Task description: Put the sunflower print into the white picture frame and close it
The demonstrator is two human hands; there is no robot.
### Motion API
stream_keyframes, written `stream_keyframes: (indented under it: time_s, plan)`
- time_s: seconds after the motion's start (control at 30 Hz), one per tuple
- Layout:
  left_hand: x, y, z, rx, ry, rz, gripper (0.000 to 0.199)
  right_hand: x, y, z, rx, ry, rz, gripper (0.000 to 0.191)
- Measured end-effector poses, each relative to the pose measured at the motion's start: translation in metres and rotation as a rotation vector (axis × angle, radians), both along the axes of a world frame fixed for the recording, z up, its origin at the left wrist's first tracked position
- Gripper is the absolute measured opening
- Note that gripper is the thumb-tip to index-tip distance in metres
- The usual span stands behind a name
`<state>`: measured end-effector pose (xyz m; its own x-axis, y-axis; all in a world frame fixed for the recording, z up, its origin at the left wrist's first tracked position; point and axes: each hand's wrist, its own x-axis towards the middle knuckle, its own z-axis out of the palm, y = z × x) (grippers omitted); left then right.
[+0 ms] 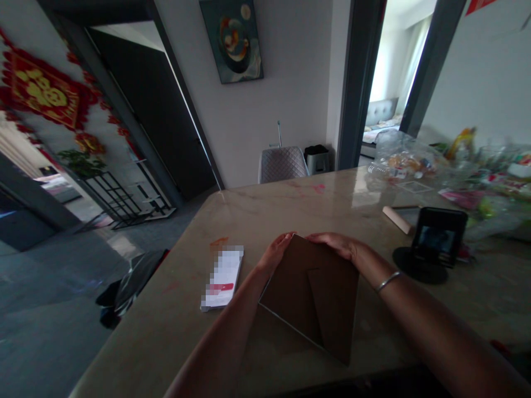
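A picture frame (290, 293) is held up over the near part of the table, its brown backing board and fold-out stand turned toward me. A thin pale edge runs around it. My left hand (277, 251) is closed on its upper left edge, with the fingertips at the top corner. Along the upper right edge, my right hand (336, 245) grips it with the fingers behind; a silver bangle is on that wrist. The front of the frame is hidden from me. Left of my left forearm lies a white box or packet (224, 276) with a red patch, partly blurred out.
The marble-patterned table (182, 298) spans the foreground. A phone-like screen on a black stand (437, 237) is at right, with a pale roll (397, 220) behind it. Clear plastic bags (409, 160) and packets crowd the far right. A quilted chair (284, 165) stands beyond the table.
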<state>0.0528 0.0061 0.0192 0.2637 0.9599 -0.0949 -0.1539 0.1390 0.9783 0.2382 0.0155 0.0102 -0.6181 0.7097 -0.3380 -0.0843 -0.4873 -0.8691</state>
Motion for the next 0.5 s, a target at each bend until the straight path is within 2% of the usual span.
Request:
stream_keyframes:
  time_s: [0.07,0.13,0.23,0.37,0.43,0.5]
  plan:
    - [-0.001,-0.001,0.001,-0.013,-0.015,-0.007,0.022,0.000,-0.001,0.002,0.011,-0.027,0.005,0.022]
    - [-0.002,-0.001,0.002,-0.027,-0.032,-0.009,0.023,0.002,-0.002,0.005,0.096,-0.046,-0.035,0.020]
    - [-0.007,0.003,0.003,-0.057,-0.083,0.021,0.025,0.010,0.001,0.009,0.266,-0.114,-0.142,0.019]
    - [-0.018,0.013,-0.002,-0.069,-0.157,0.139,0.026,0.025,0.010,0.008,0.467,-0.287,-0.329,0.022]
    - [-0.022,0.017,-0.007,-0.048,-0.182,0.210,0.026,0.029,0.014,0.004,0.472,-0.329,-0.431,0.021]
    - [-0.023,0.020,-0.010,-0.006,-0.205,0.291,0.027,0.030,0.016,0.000,0.384,-0.326,-0.511,0.018]
